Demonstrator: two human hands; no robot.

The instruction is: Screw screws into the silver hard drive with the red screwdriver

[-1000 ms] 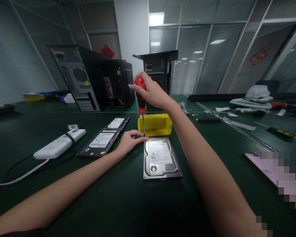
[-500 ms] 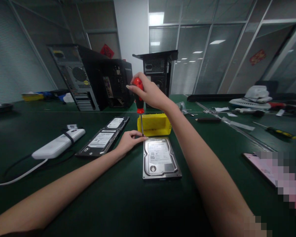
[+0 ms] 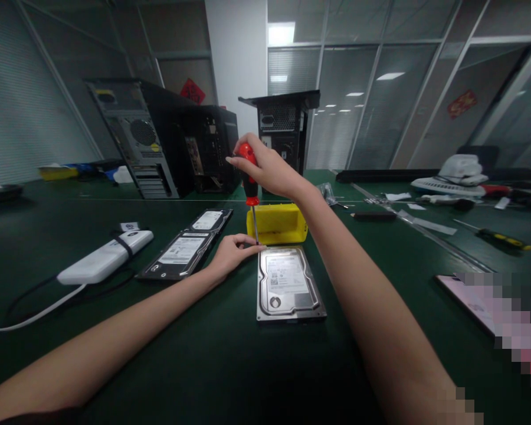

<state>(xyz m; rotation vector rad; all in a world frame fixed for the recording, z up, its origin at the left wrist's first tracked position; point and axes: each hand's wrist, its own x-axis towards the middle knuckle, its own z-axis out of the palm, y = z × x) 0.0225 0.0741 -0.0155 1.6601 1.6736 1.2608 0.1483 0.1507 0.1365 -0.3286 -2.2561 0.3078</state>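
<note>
My right hand (image 3: 268, 167) is closed round the red and black handle of a screwdriver (image 3: 251, 189). The screwdriver stands nearly upright, its shaft pointing down to the far left corner of a silver hard drive (image 3: 287, 277). That drive lies flat with its white label up. At the same corner my left hand (image 3: 233, 254) pinches thumb and forefinger about the shaft's lower end, the thumb touching the drive's edge. The fingertips hide the screwdriver's tip and any screw there. Just behind the drive is a yellow plastic tray (image 3: 277, 237).
Two more hard drives (image 3: 179, 251) lie left, beside a white power strip (image 3: 101, 257) with its cable. Computer cases (image 3: 157, 139) stand at the back. To the right are a yellow and black screwdriver (image 3: 504, 239), a pink phone (image 3: 464, 295) and plastic strips (image 3: 427, 223).
The screwdriver handle and my right hand have dipped very slightly. My left hand and the silver hard drive stay in place.
</note>
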